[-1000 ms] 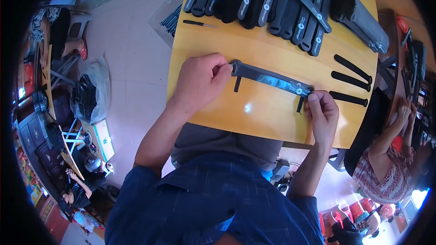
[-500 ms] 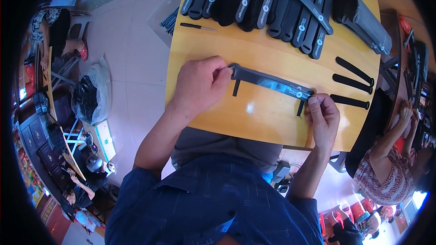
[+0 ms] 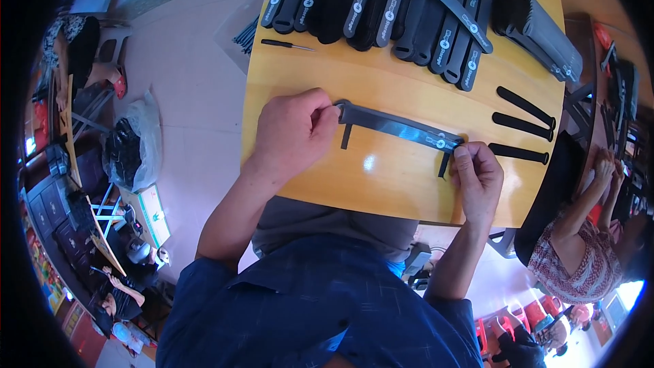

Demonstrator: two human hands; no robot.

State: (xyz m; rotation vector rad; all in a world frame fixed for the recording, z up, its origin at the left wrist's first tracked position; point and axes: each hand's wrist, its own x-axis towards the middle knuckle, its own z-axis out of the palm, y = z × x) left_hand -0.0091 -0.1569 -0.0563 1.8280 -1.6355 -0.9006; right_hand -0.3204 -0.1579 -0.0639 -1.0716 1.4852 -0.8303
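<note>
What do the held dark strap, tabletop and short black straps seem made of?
Held dark strap: perhaps smooth plastic or rubber; its face reflects light. Tabletop: probably varnished wood or laminate; glare shows gloss. Short black straps: possibly fabric, matte, barely shining.

A dark blue short-sleeved shirt [image 3: 293,310], flecked with thin pale lines, is worn with dark grey trousers [image 3: 327,225]

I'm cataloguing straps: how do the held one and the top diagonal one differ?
The held strap spans between the left hand and right hand; the diagonal strap lies untouched. Narrow black tabs jut beside the held strap; none show on the diagonal strap. Both are long, dark and white-marked.
</note>
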